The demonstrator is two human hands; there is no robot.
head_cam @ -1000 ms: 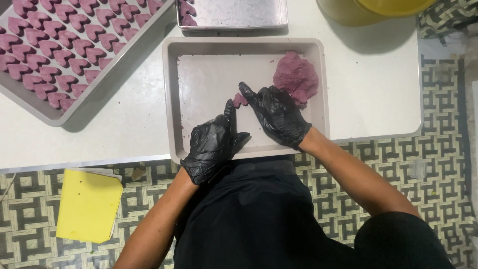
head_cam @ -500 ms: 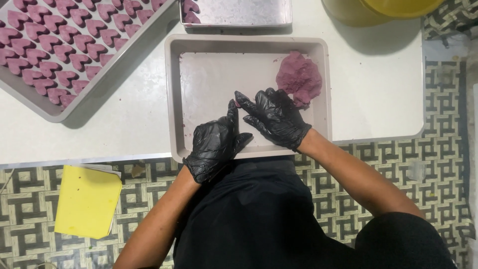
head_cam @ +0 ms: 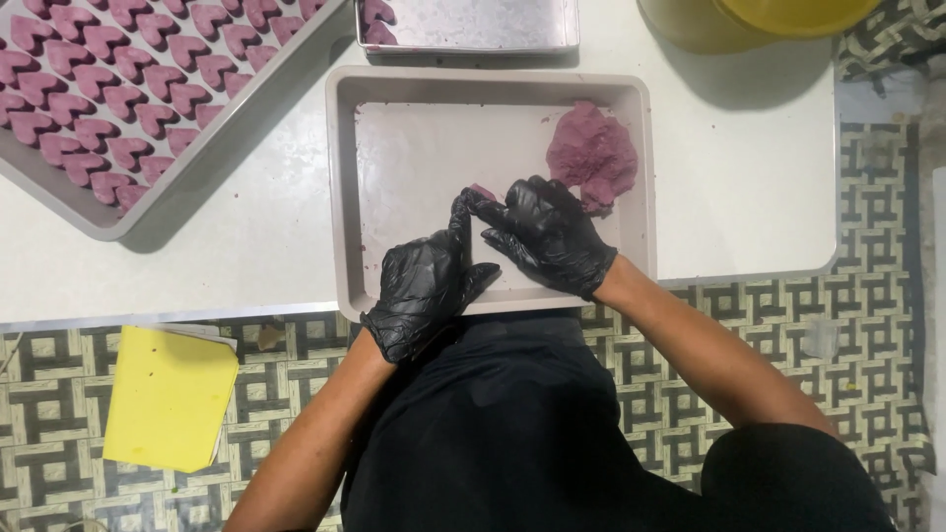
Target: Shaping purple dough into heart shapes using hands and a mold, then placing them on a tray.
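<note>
Both my hands wear black gloves and work inside a grey rectangular tray (head_cam: 343,187) on a white table. My left hand (head_cam: 429,281) and my right hand (head_cam: 547,232) meet fingertip to fingertip around a small piece of purple dough (head_cam: 482,190), which shows only at their tips. A larger lump of purple dough (head_cam: 594,156) lies in the tray's far right corner, just beyond my right hand.
A big metal tray (head_cam: 212,158) at the far left holds several rows of purple heart-shaped pieces (head_cam: 118,99). A second metal tray (head_cam: 473,25) lies behind the grey one. A yellow tub (head_cam: 759,20) stands at the far right. A yellow pad (head_cam: 168,394) lies on the patterned floor.
My hands have drawn closer together, and the fingertips of both now pinch the small dough piece. The view has shifted slightly.
</note>
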